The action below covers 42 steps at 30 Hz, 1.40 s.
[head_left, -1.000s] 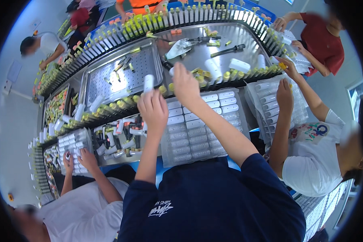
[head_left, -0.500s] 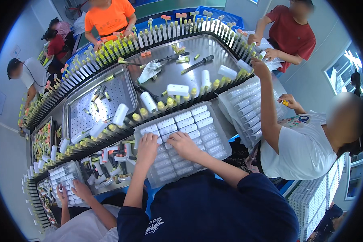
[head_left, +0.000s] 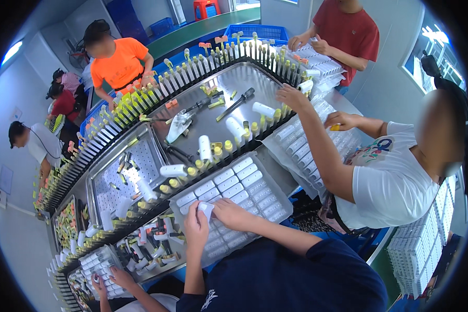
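Observation:
A small white plastic casing (head_left: 206,209), its far side hidden, is held between my hands over the near part of a clear plastic tray (head_left: 268,200). My left hand (head_left: 195,222) is closed on its left side, thumb and fingers wrapped round it. On its right edge rest the curled, closed fingers of my right hand (head_left: 235,214). White oblong casings (head_left: 228,184) fill pockets in the tray's far rows. Pockets nearer me and to the right show bare. Just beyond, a black rack (head_left: 213,165) carries posts with yellow-green ends, some with white casings (head_left: 205,147) on them.
Inside the rack lie a steel tray (head_left: 192,148) with black tools and a white glove (head_left: 180,125), and a perforated tray (head_left: 114,174). A co-worker's arm (head_left: 320,135) reaches in at right. Another co-worker's hands (head_left: 109,282) work at left. Loose parts (head_left: 151,239) lie between.
The view has shifted. My hands have come off the tray's left-hand casings and together, with a white casing now between them. The co-worker at right has moved an arm down toward the rack.

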Tool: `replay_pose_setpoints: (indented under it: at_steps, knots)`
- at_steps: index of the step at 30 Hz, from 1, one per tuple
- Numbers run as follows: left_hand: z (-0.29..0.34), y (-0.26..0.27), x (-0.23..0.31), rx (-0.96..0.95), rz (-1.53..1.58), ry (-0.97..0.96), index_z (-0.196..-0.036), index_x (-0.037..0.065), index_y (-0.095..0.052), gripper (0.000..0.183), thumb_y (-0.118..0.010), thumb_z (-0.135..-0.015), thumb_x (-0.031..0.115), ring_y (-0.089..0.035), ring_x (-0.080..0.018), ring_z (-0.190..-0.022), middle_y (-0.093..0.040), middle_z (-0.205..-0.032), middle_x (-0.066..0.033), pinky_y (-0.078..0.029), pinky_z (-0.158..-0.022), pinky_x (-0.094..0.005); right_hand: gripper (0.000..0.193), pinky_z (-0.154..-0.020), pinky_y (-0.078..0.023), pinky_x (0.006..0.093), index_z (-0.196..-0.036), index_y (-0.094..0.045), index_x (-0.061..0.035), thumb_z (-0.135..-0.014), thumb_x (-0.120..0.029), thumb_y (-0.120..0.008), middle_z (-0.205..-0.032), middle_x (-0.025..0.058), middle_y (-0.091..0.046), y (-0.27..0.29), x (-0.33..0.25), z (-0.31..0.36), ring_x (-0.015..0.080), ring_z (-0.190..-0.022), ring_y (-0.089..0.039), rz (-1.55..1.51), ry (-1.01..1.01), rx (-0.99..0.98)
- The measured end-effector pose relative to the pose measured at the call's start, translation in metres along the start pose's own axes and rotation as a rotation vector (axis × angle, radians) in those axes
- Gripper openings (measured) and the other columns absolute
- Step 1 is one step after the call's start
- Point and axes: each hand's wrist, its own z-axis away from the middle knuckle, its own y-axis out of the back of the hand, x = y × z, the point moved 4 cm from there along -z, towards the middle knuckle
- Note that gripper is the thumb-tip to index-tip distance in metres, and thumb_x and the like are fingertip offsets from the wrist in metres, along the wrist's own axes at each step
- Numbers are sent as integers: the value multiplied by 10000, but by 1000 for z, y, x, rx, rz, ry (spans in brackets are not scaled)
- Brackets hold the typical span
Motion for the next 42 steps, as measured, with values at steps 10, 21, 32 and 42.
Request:
replay_pose_setpoints:
  at_steps: [10, 21, 32, 42]
  knots:
    - [4, -57, -16, -51, 448, 285, -1246, -38, -611, 301, -496, -1161, 227, -663, -117, -701, -677, -937, -78, -521, -603, -281, 430, -1009, -523, 502, -1413, -569, 6, -1093, -280, -598, -1277, 276, -687, 28, 26, 59, 462, -1173, -666, -460, -412, 117]
    - [10, -85, -75, 10, 561, 432, -1195, -42, -610, 298, -550, -1141, 245, -618, -143, -544, -680, -842, -109, -482, -459, -299, 377, -858, -527, 469, -1214, -674, 7, -1050, -333, -675, -1072, 248, -712, 25, 44, 62, 444, -982, -677, -555, -412, 140]
    - [9, -83, -72, -23, 549, 418, -1175, -47, -644, 322, -539, -1147, 256, -623, -137, -536, -681, -831, -99, -482, -489, -287, 418, -818, -556, 428, -1294, -684, 3, -1035, -324, -694, -1052, 232, -740, 16, 48, 63, 374, -916, -724, -478, -410, 150]
    - [10, -81, -72, -48, 546, 416, -1189, -43, -650, 328, -546, -1145, 265, -644, -137, -566, -688, -831, -99, -502, -521, -286, 402, -800, -541, 442, -1231, -694, -2, -1051, -359, -664, -1043, 226, -722, 22, 40, 60, 392, -889, -693, -483, -491, 121]
